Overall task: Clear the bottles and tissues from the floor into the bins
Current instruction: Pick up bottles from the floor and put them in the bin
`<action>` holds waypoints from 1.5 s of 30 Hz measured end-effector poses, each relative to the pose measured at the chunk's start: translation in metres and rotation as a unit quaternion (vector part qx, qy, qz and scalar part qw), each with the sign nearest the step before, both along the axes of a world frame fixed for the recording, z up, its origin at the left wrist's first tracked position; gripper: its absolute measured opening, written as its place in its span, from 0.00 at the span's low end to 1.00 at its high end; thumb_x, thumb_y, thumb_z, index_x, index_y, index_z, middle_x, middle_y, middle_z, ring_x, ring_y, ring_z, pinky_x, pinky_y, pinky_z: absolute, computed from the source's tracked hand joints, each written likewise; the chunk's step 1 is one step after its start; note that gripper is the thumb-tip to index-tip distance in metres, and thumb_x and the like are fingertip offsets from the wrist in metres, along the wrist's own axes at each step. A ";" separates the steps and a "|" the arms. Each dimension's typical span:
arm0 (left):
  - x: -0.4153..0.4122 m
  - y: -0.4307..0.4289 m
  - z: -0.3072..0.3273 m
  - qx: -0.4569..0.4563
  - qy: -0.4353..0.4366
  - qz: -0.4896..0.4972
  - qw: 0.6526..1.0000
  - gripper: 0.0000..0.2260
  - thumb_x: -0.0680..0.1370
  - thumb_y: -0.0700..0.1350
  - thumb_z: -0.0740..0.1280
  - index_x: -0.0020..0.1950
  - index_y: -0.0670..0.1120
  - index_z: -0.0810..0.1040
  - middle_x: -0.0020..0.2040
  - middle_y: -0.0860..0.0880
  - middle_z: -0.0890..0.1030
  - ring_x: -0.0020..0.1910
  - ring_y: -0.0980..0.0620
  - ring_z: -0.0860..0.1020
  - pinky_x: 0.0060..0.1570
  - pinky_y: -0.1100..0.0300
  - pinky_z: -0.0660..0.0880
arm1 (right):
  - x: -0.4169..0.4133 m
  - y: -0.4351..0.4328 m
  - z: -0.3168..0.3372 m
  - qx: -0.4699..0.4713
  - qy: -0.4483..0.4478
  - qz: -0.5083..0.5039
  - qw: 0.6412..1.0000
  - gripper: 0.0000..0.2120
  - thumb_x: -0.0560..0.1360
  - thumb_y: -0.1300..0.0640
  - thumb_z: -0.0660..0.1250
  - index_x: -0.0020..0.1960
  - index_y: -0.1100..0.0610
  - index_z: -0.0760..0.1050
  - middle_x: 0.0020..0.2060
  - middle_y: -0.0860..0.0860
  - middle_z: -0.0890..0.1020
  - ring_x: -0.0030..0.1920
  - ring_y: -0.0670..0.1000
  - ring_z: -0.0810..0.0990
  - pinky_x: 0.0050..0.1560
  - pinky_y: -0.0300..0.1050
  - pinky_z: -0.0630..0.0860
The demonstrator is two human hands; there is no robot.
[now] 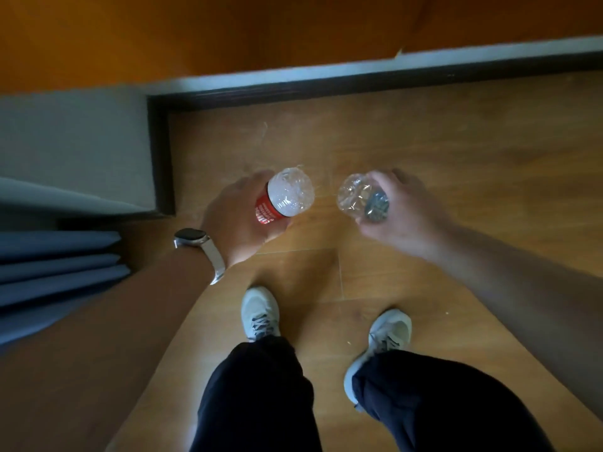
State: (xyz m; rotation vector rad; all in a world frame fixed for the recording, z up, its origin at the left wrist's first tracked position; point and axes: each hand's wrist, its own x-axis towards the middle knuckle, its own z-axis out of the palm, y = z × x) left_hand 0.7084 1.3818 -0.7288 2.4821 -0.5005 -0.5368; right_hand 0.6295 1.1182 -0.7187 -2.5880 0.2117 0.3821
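Bottles in both hands, no bin in view

L hand (pixel 239 220) grips red-label bottle (pixel 283 199), R hand (pixel 396 208) grips crumpled clear bottle (pixel 360 199); both carried off the wood floor (pixel 456 151), base-up, prob. for one trip to bins. No tissues seen.

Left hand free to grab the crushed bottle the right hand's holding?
Probably not. The left hand is already wrapped round the red-labelled bottle, so it has no spare fingers. The path itself looks free: the crushed bottle in the right hand sits close beside it, nothing between.
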 end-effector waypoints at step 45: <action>-0.116 -0.395 0.546 -0.190 -0.062 -0.355 0.913 0.30 0.67 0.64 0.72 0.65 0.59 0.67 0.56 0.58 0.78 0.52 0.57 0.79 0.49 0.53 0.80 | -0.266 -0.242 0.553 -0.089 -0.193 -0.451 0.867 0.34 0.68 0.44 0.72 0.69 0.52 0.64 0.60 0.48 0.73 0.59 0.49 0.71 0.59 0.44 0.70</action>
